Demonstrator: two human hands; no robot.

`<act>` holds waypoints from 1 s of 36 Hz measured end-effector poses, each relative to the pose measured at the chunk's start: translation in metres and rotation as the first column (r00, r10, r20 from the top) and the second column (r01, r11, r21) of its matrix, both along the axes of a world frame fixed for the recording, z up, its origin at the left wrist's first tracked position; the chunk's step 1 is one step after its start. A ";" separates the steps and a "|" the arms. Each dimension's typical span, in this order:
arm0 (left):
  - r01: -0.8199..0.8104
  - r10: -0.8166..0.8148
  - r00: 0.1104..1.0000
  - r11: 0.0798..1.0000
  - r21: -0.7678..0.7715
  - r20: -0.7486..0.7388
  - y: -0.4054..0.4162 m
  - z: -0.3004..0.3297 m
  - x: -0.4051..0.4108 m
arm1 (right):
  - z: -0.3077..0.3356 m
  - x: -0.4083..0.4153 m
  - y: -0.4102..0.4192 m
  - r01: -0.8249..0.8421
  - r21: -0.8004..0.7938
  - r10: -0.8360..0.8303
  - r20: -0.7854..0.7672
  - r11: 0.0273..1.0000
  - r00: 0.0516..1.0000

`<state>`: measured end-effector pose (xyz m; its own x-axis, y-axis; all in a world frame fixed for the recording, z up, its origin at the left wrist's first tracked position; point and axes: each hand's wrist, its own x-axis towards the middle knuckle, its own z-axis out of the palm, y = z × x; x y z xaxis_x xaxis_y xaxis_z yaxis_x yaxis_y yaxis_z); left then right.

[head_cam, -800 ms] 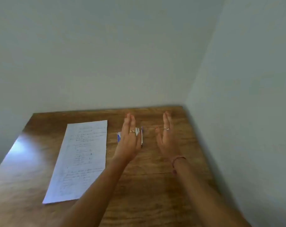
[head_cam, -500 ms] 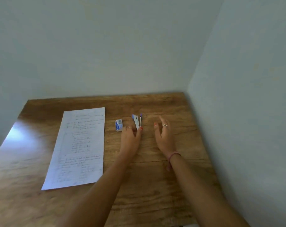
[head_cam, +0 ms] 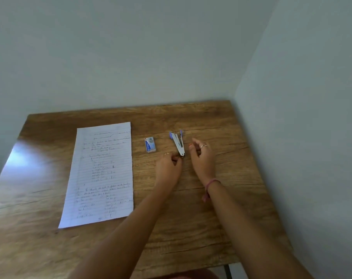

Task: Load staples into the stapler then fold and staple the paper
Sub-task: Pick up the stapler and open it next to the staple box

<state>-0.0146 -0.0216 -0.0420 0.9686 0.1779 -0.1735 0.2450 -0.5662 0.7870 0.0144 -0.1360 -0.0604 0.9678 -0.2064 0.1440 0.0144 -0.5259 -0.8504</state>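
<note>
Our left hand (head_cam: 168,168) pinches the near end of the stapler (head_cam: 178,143) on the table (head_cam: 221,198). Our right hand (head_cam: 202,158) hovers beside it, loosely curled, its grip holding nothing.

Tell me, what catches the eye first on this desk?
Two bare arms reach in from below toward a small stapler lying splayed open in a V, the left hand at its near end and the right hand just beside it. Left of the stapler sits a little staple box, and farther left a handwritten lined sheet lies flat on the wooden table.
</note>
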 end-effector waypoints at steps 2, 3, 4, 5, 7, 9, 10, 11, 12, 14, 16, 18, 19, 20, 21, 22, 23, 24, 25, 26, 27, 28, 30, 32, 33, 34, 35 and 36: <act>-0.018 0.018 1.000 1.000 -0.024 -0.011 0.001 0.000 0.001 | 0.001 0.002 0.001 0.009 -0.018 -0.009 -0.013 1.000 1.000; -0.023 0.022 1.000 0.999 -0.035 -0.015 0.002 -0.001 0.002 | 0.001 0.004 0.002 0.013 -0.033 -0.013 -0.021 0.999 1.000; -0.021 0.020 1.000 0.999 -0.044 -0.015 0.002 0.000 0.003 | 0.001 0.006 0.002 0.017 -0.049 -0.019 -0.025 0.999 1.000; -0.013 0.013 1.000 0.999 -0.047 -0.006 0.003 0.000 0.004 | 0.000 0.008 0.002 0.023 -0.059 -0.025 -0.030 0.998 0.999; -0.001 0.001 1.000 0.999 -0.041 0.011 0.004 0.000 0.007 | 0.000 0.012 0.004 0.034 -0.077 -0.038 -0.051 0.996 0.998; 0.013 -0.012 1.000 1.000 -0.024 0.012 0.005 -0.001 0.010 | 0.002 0.018 0.006 0.037 -0.096 -0.046 -0.089 0.995 0.995; 0.017 -0.017 1.000 1.000 -0.015 0.008 0.006 -0.001 0.011 | 0.004 0.021 0.007 0.036 -0.106 -0.048 -0.113 0.994 0.992; 0.021 -0.021 1.000 1.000 -0.007 0.005 0.007 -0.002 0.012 | 0.004 0.023 0.008 0.033 -0.120 -0.049 -0.136 0.992 0.989; 0.022 -0.022 1.000 1.000 -0.005 0.006 0.008 -0.003 0.012 | 0.005 0.025 0.009 0.028 -0.141 -0.049 -0.149 0.990 0.988; 0.025 -0.025 1.000 1.000 -0.011 0.014 0.009 -0.004 0.013 | 0.008 0.029 0.010 0.022 -0.183 -0.053 -0.163 0.983 0.985; 0.026 -0.025 0.999 0.999 -0.024 0.024 0.010 -0.004 0.013 | 0.009 0.031 0.012 0.027 -0.218 -0.066 -0.173 0.976 0.983; 0.030 -0.028 0.999 0.998 -0.049 0.034 0.011 -0.005 0.013 | 0.010 0.031 0.015 0.026 -0.263 -0.075 -0.179 0.965 0.981; 0.033 -0.031 0.999 0.998 -0.054 0.039 0.011 -0.006 0.013 | 0.009 0.030 0.016 0.024 -0.275 -0.074 -0.173 0.961 0.982; 0.037 -0.034 0.998 0.998 -0.054 0.046 0.011 -0.006 0.014 | 0.009 0.030 0.017 0.018 -0.277 -0.065 -0.161 0.961 0.985; 0.042 -0.039 0.998 0.998 -0.048 0.053 0.012 -0.008 0.014 | 0.009 0.028 0.018 0.011 -0.278 -0.055 -0.151 0.961 0.987; 0.046 -0.044 0.997 0.998 -0.040 0.059 0.012 -0.009 0.015 | 0.010 0.026 0.019 0.003 -0.280 -0.046 -0.145 0.960 0.988; 0.048 -0.046 0.997 0.998 -0.031 0.060 0.012 -0.009 0.015 | 0.011 0.025 0.020 -0.004 -0.282 -0.039 -0.146 0.960 0.989; 0.049 -0.047 0.997 0.998 -0.027 0.059 0.012 -0.010 0.016 | 0.013 0.023 0.021 -0.016 -0.278 -0.026 -0.146 0.961 0.989; 0.049 -0.047 0.997 0.998 -0.027 0.055 0.012 -0.010 0.016 | 0.015 0.022 0.022 -0.031 -0.276 -0.009 -0.144 0.961 0.989; 0.047 -0.045 0.997 0.999 -0.028 0.055 0.013 -0.010 0.016 | 0.017 0.021 0.023 -0.045 -0.276 0.007 -0.137 0.960 0.991; 0.042 -0.040 0.998 0.999 -0.028 0.056 0.013 -0.010 0.016 | 0.019 0.021 0.024 -0.053 -0.275 0.017 -0.133 0.960 0.991; 0.034 -0.032 0.998 0.999 -0.030 0.057 0.014 -0.010 0.016 | 0.019 0.020 0.024 -0.054 -0.260 0.019 -0.134 0.964 0.991; 0.008 -0.005 0.999 0.999 -0.051 0.050 0.014 -0.009 0.015 | 0.015 0.015 0.022 -0.040 -0.180 0.014 -0.142 0.983 0.990; -0.001 0.006 0.998 0.996 -0.090 0.058 0.015 -0.007 0.014 | 0.007 0.009 0.017 -0.024 -0.098 0.011 -0.139 0.995 0.990; 0.007 0.001 0.998 0.993 -0.114 0.069 0.015 -0.008 0.014 | 0.004 0.006 0.015 -0.016 -0.068 0.007 -0.131 0.998 0.991; 0.017 -0.005 0.997 0.990 -0.143 0.081 0.015 -0.008 0.014 | 0.002 0.003 0.013 -0.010 -0.049 0.005 -0.113 0.999 0.994; 0.022 -0.007 0.996 0.985 -0.171 0.086 0.016 -0.010 0.014 | 0.002 -0.001 0.012 -0.009 -0.040 0.005 -0.084 0.999 0.996; 0.023 -0.006 0.996 0.981 -0.194 0.087 0.016 -0.010 0.014 | 0.004 -0.006 0.013 -0.016 -0.029 0.014 -0.057 0.999 0.998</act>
<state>-0.0008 -0.0057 -0.0525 0.9836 0.1348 -0.1201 0.1652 -0.4031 0.9001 0.0088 -0.1232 -0.0563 0.9776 -0.1881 0.0945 -0.0254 -0.5510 -0.8341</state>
